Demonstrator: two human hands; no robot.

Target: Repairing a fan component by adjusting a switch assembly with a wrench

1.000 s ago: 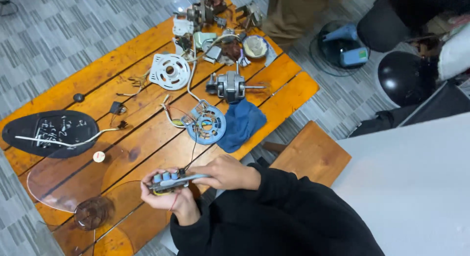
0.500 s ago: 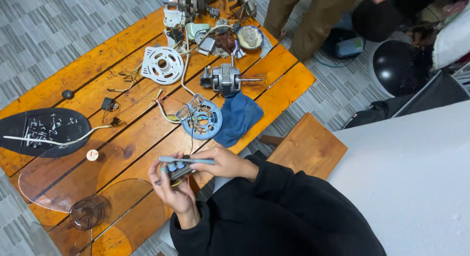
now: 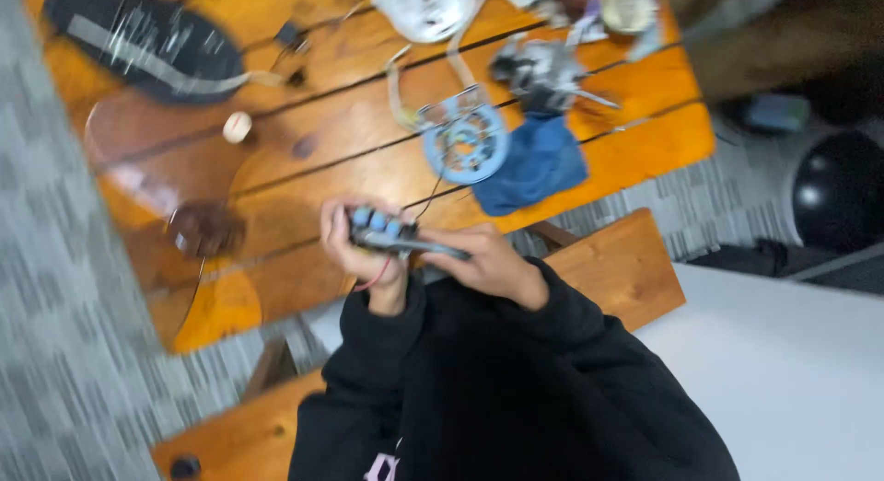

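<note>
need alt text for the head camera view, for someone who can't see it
Seen from above and blurred, a person in a black top holds a small switch block with blue buttons in both hands, left hand and right hand, over an orange wooden table. On the table lie a blue round part, a blue cloth and a black oval panel.

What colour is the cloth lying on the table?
Blue; the cloth shows in the head view, beside the round light-blue part.

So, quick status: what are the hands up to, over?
Left hand grips switch block. Right hand pinches its other end, above table. Wire runs to blue ring. Nothing in the way.
</note>
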